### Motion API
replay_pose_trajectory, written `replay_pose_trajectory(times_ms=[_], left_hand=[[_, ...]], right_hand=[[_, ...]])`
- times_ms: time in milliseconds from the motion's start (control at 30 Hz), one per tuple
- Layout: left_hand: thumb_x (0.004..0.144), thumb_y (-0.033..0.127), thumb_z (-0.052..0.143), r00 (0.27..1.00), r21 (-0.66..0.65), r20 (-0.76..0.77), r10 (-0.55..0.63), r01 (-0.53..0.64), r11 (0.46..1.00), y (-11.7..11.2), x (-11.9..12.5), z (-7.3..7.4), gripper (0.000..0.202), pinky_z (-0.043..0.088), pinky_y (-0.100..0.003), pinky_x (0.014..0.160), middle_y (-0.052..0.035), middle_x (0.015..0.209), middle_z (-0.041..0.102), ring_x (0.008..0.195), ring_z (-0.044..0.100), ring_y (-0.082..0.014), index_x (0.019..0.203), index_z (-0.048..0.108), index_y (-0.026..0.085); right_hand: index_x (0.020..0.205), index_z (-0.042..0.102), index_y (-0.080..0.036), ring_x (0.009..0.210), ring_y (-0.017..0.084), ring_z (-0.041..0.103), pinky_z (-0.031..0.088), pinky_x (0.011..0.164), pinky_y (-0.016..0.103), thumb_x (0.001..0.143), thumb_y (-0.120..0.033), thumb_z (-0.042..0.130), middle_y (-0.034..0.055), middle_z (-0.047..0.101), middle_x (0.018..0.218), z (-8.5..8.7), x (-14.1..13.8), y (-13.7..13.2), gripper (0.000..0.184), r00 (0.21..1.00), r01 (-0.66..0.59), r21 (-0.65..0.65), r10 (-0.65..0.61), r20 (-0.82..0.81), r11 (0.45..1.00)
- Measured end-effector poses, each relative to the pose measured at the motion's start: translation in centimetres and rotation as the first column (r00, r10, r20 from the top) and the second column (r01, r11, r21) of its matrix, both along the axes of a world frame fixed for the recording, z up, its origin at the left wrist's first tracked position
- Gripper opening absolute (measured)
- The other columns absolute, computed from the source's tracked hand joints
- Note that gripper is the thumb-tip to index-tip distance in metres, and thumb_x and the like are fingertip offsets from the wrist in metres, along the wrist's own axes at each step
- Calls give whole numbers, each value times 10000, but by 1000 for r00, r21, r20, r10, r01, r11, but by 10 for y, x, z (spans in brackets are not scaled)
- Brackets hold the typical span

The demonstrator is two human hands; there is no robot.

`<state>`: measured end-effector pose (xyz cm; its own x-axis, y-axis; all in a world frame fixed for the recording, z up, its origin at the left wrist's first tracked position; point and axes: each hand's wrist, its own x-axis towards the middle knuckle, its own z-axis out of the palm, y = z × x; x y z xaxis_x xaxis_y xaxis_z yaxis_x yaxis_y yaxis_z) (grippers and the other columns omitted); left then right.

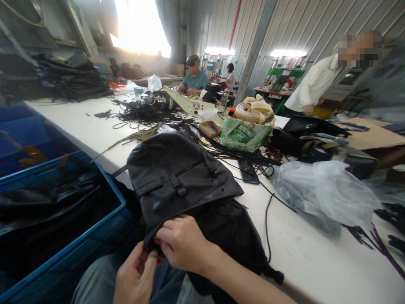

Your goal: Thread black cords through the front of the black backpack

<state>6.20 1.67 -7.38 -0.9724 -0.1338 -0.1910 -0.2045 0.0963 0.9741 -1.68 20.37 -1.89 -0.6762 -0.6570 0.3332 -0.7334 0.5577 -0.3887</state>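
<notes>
A black leather bag (177,177) with a flap and a strap loop lies over the near edge of the white table (316,261) and hangs toward my lap. My left hand (136,274) pinches the bag's lower edge from below, fingers closed on it. My right hand (183,242) grips the same edge from above, fingers curled under the leather. Both hands meet at the bag's bottom rim, touching each other.
A blue crate (104,228) with black material stands at my left. Black cords (148,114), a phone (248,171), a green bag (245,135), a clear plastic bag (325,190) and more black bags (303,135) lie on the table. Three people work further back.
</notes>
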Motion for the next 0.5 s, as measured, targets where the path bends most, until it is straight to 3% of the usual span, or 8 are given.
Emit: replay_pose_trajectory(times_ms=[100,167,367,500], left_hand=[[944,647,762,1000,186,-6,14,-13,982,-2,4,-1,569,684,-368,900,-128,1166,810,1047,793,-339,1212,770,145],[924,658,785,998,247,14,68,-69,967,-1,5,-6,596,686,-388,935,-133,1197,809,1050,796,-340,1225,789,144],[779,711,882,958,57,12,288,-288,956,5,4,-22,686,682,-327,836,-111,1005,836,888,808,-297,1158,854,140],[779,740,846,922,-45,-17,387,-388,921,4,5,-7,657,671,-361,940,-93,1041,840,970,805,-312,1114,866,176]], right_hand=[[984,718,-243,873,179,658,415,828,337,951,-223,660,-19,712,963,2,-1,-1,70,1000,-12,-17,13,28,1000],[971,721,-237,874,181,655,412,833,341,939,-214,665,-11,706,963,4,-1,-2,69,999,-10,-2,10,43,1000],[934,707,-227,926,192,674,415,867,337,929,-196,680,2,716,970,8,-1,-4,41,997,-5,18,4,76,1000],[952,759,-220,967,182,715,431,833,294,1036,-248,670,18,763,1014,9,1,-3,125,975,58,-62,-43,218,996]])
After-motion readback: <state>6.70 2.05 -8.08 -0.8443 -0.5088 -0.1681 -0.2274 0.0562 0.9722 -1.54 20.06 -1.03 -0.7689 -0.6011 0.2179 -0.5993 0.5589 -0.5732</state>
